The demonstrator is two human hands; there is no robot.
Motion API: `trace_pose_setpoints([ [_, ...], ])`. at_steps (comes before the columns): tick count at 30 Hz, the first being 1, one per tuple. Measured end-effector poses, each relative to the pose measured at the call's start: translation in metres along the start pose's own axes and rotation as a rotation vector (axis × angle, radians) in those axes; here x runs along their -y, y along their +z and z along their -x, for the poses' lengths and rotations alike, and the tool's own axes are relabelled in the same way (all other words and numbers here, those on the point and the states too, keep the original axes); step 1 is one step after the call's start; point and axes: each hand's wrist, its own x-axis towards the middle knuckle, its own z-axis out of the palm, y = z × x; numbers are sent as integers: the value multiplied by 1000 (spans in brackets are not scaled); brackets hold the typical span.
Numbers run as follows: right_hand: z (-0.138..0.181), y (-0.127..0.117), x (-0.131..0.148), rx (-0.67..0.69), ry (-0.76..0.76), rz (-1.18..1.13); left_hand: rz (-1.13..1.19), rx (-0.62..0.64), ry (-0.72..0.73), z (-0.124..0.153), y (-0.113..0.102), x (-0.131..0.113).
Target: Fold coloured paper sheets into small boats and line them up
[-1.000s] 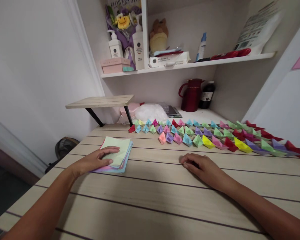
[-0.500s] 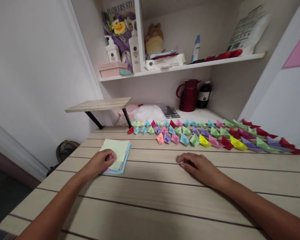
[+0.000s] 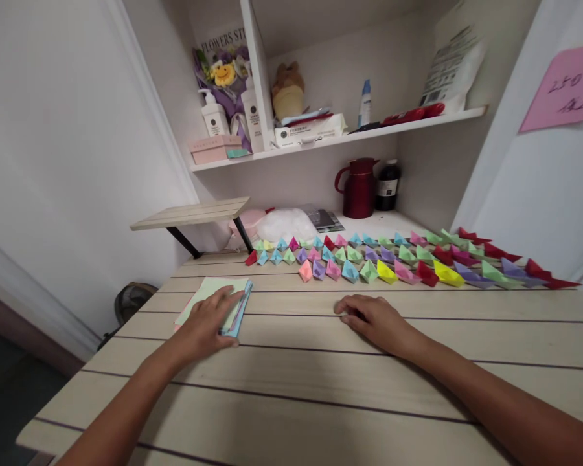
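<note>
My left hand [image 3: 207, 320] lies over a stack of square coloured paper [image 3: 236, 290], its fingers spread and thumb held apart. A pale green sheet is on top, with blue and pink edges showing beneath. Part of the stack is covered by the hand. On the bare tabletop to the right rests my right hand [image 3: 372, 321], loosely curved, with a gap between thumb and fingers and nothing visible in it. Beyond it, rows of small folded paper boats [image 3: 350, 271] in many colours stretch along the back of the table.
A small wooden riser [image 3: 194, 212] on black legs stands at the back left. Behind the boats are a white plastic bag [image 3: 287, 224], a red thermos jug [image 3: 360, 189] and a dark bottle [image 3: 387, 186]. Above runs a white shelf [image 3: 320, 143] holding bottles and a plush toy [image 3: 288, 92].
My left hand has gone from curled fingers at the paper stack to spread fingers over it. The right hand stays in place on the table. The view has shifted slightly.
</note>
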Motion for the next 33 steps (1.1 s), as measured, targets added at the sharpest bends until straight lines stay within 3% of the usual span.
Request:
trace_pose_setpoints([
  [12,0,0,-2,5,5,4,346,152,-75,7,-20,-7],
  [18,1,-1,0,16,12,12,571,103,-131,6,-14,4],
  [25,1,-1,1,28,16,17,364,49,-43,6,-5,-2],
  [33,1,-1,0,35,21,16,792,20,-135,8,0,15],
])
